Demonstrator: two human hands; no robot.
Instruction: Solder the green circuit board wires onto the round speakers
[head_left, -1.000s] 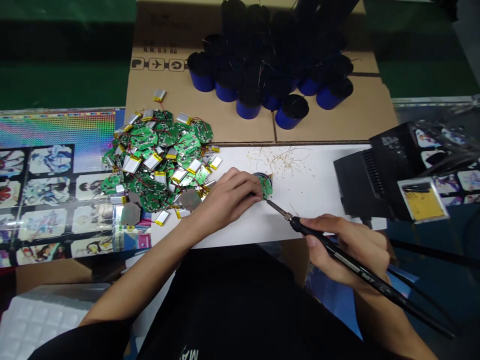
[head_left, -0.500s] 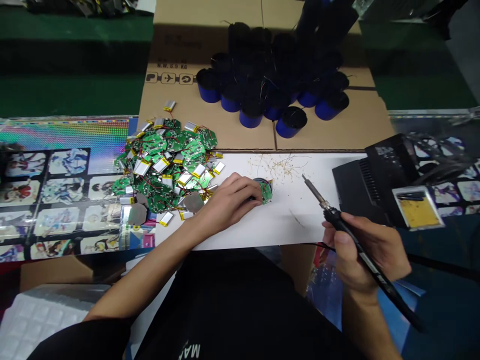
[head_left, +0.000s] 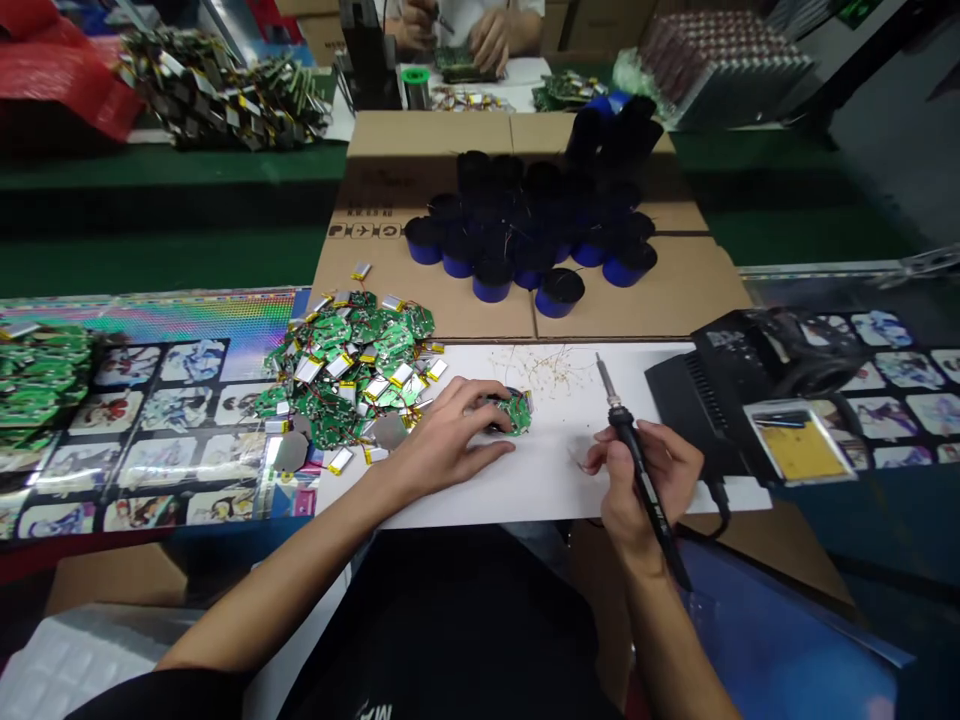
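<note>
My left hand [head_left: 457, 435] rests on the white work surface [head_left: 555, 490], its curled fingers on a round green circuit board [head_left: 516, 412] that they partly cover. Held like a pen in my right hand [head_left: 649, 480], a black soldering iron [head_left: 636, 450] points its metal tip up and away from me. The tip is above the white surface, to the right of the board and not touching it. A thin wire seems to show by my right fingers. Left of my left hand lies a pile of green boards with silver batteries [head_left: 360, 365].
Blue and black round cups [head_left: 491, 280] stand on cardboard [head_left: 442, 320] at the back. A black soldering station [head_left: 697, 390] and a yellow sponge tray [head_left: 802, 445] are at the right. Wire scraps [head_left: 551, 370] lie behind the board. Another person's hands [head_left: 491, 40] work across the table.
The view has tilted up, bringing the other person's hands into sight. My right hand has moved left and forward with the iron. My left fingers have spread slightly at the board.
</note>
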